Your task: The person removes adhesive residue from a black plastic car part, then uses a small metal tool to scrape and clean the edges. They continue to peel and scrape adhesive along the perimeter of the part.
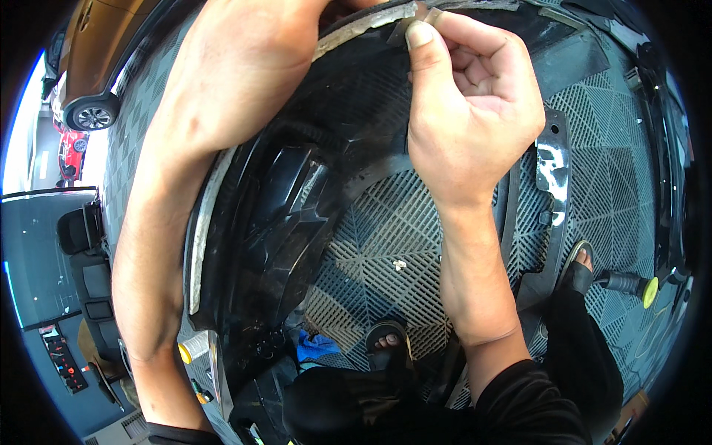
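Over the grated floor [400, 230], bronze car [96, 55] beyond: right hand [478, 111] pinches a thin piece [432, 15] at the black panel's [256, 222] far edge; left hand's [256, 67] grip (fingers hidden) can't be told.

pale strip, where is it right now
In the head view, the pale strip lines the left rim of the black panel, passes behind the left hand and shows again beside the right hand at top.

A grey grated floor [604, 189] has a black chair [95, 280] nearby.
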Demonstrator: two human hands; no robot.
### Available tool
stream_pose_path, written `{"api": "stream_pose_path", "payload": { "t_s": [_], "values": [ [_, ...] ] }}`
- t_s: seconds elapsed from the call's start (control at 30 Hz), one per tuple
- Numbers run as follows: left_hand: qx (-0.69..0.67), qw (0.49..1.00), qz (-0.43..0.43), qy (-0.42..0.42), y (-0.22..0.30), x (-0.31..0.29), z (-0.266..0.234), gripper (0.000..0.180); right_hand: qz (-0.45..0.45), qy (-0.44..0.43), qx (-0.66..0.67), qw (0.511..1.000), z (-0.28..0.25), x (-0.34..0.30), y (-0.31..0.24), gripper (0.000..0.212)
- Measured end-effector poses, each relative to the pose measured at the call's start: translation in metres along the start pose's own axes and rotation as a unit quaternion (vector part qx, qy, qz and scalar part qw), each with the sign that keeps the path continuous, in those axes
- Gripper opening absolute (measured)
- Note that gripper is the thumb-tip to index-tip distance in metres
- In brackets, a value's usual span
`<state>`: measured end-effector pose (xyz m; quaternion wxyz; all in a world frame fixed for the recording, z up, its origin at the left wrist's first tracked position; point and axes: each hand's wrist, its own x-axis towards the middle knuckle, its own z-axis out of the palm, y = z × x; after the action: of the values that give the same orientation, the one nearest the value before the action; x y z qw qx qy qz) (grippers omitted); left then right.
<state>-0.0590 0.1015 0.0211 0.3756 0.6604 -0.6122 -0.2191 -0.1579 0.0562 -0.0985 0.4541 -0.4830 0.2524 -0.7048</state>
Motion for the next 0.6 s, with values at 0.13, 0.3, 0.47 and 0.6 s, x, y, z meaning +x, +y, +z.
{"api": "stream_pose_path", "payload": {
  "t_s": [0.13,0.3,0.47,0.6],
  "values": [
    [0.006,1.000,0.004,0.000,0.0030,-0.0004,0.0018,0.050,-0.006,-0.005,0.004,1.000,-0.0017,0.0031,-0.0004,0.012],
    [0.011,1.000,0.007,-0.010,0.0042,-0.0007,0.0024,0.050,-0.006,-0.007,0.009,1.000,-0.0036,0.0034,-0.0012,0.012],
    [-0.009,1.000,0.015,0.000,0.0002,-0.0054,0.0036,0.050,-0.002,-0.013,0.012,1.000,-0.0048,0.0023,-0.0030,0.012],
    [0.016,1.000,0.017,0.001,0.0052,-0.0054,0.0025,0.050,0.001,-0.013,0.016,1.000,-0.0045,0.0024,-0.0023,0.012]
  ]
}}
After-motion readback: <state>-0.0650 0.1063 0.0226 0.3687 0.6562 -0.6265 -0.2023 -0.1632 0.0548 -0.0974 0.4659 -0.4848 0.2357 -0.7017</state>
